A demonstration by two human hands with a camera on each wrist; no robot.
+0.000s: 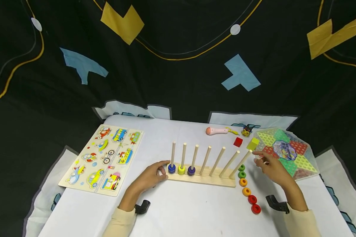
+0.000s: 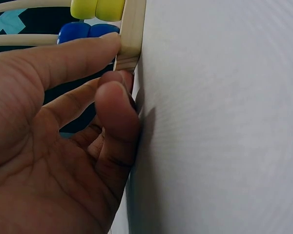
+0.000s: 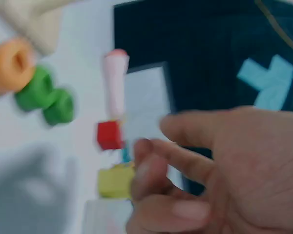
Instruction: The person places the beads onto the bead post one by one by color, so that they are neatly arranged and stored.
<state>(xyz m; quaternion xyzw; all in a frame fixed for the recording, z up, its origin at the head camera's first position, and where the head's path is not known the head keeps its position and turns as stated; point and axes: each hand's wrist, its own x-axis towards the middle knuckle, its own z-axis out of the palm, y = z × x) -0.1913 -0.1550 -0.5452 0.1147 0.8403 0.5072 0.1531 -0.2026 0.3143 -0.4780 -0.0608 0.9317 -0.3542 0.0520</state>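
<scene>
A wooden peg stand [image 1: 201, 181] with several upright pegs lies across the table. Blue rings [image 1: 171, 169], yellow rings [image 1: 181, 170] and purple rings [image 1: 191, 170] sit on its three leftmost pegs. My left hand [image 1: 150, 175] holds the left end of the base between thumb and fingers, close beside the blue rings. Loosely bent and holding nothing, my right hand [image 1: 271, 168] hovers near the top of the rightmost peg [image 1: 243, 161]. To the right of the stand, loose green rings [image 1: 241, 174], orange rings [image 1: 246, 191] and red rings [image 1: 255, 209] form a line toward the front.
At the left lies a vehicle picture puzzle board [image 1: 106, 158]. Behind the right hand are a pink microphone-shaped toy [image 1: 218, 131], a red block [image 1: 238, 142], a yellow block [image 1: 253, 144] and a small figure [image 1: 247, 130]. A clear case of colourful pieces [image 1: 302, 161] occupies the right side.
</scene>
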